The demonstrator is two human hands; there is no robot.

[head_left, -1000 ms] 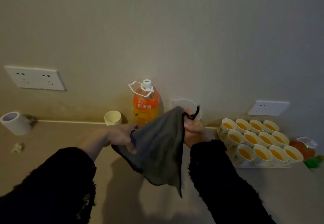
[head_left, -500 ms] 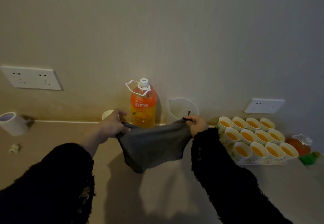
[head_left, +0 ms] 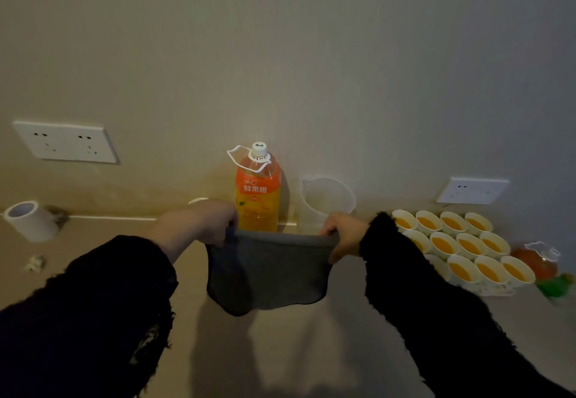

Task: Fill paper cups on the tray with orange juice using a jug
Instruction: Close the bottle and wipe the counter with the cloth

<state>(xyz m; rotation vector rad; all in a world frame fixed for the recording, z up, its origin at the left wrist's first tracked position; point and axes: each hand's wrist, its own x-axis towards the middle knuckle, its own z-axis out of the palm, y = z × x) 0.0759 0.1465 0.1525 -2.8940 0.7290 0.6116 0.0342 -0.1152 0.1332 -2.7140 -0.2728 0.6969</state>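
A dim beige countertop point(head_left: 296, 351) meets a plain, pale wall point(head_left: 280, 54). Two arms in fuzzy black sleeves reach forward over it. The left hand point(head_left: 212, 221) and the right hand point(head_left: 343, 235) each grip one top corner of a dark grey cloth point(head_left: 268, 273), which is stretched flat between them and hangs above the counter, casting a shadow below.

Beyond the cloth, between the hands, an orange juice bottle point(head_left: 258, 195) stands upright against the wall, cap on. A clear plastic jug point(head_left: 327, 199) stands just beyond the right hand and looks empty. Right of the right hand, a patterned tray point(head_left: 495, 290) carries paper cups point(head_left: 467, 248) in three rows, and those in view hold orange juice. Past the tray lies a second bottle point(head_left: 536, 260), blurred.

The rim of a spare cup point(head_left: 198, 200) shows behind the left hand. Far to its left sit a white tape roll point(head_left: 29, 220) and a crumpled scrap point(head_left: 36, 262). A double socket point(head_left: 67, 142) is on the wall above the roll, and a single socket point(head_left: 472, 190) is above the tray.
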